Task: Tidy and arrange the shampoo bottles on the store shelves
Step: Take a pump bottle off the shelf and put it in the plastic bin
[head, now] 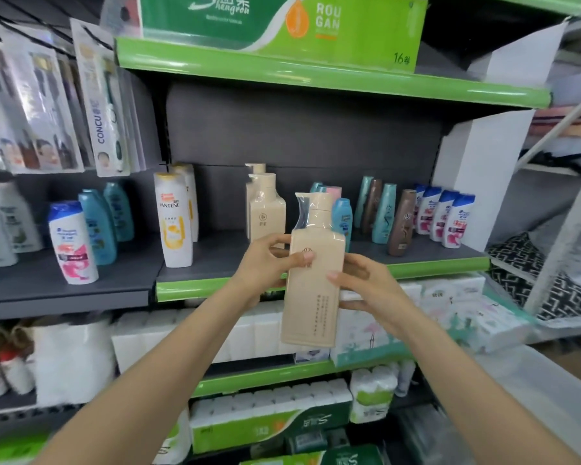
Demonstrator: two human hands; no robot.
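Observation:
A tall beige pump bottle (pixel 311 297) in clear wrap hangs upright in front of the middle shelf (pixel 433 263). My left hand (pixel 265 263) grips its left side near the shoulder, thumb across the front. My right hand (pixel 366 283) holds its right edge, thumb on the front. On the shelf behind stand two matching beige pump bottles (pixel 267 213), one behind the other. Left of them are white Pantene bottles (pixel 175 219). To the right stand a small blue bottle (pixel 342 219), teal and brown bottles (pixel 388 216), and a row of white bottles with blue caps (pixel 445 214).
The grey shelf at left carries a white bottle with a blue cap (pixel 71 243), teal bottles (pixel 98 226) and pale bottles (pixel 0 226). Toothbrush packs (pixel 104 105) hang above it. Tissue packs (pixel 450 317) fill the shelves below. A green tissue carton (pixel 282 25) sits on the top shelf.

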